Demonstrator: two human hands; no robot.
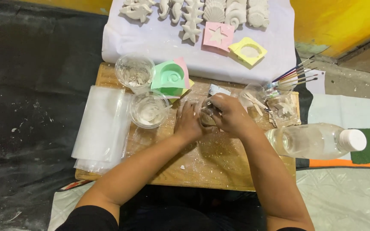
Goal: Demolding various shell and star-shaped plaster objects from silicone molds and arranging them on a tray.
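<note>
From my remote seat, nearest me was the dusty wooden board (202, 167). Just beyond, both hands met at centre: the left hand (188, 122) and the right hand (230, 114) were clenched together around a small pale piece (207, 115), mostly hidden. At three o'clock a clear water bottle (315, 140) lay on its side; at nine o'clock, a stack of plastic bags (103, 126). At eleven o'clock stood two clear cups (148, 109) and a green shell mould (170, 79). At twelve o'clock, many white cast shapes (213, 13) lay finished on the cloth (159, 42), so I judged the casting well along. Brushes (296, 77) waited at two o'clock.
</note>
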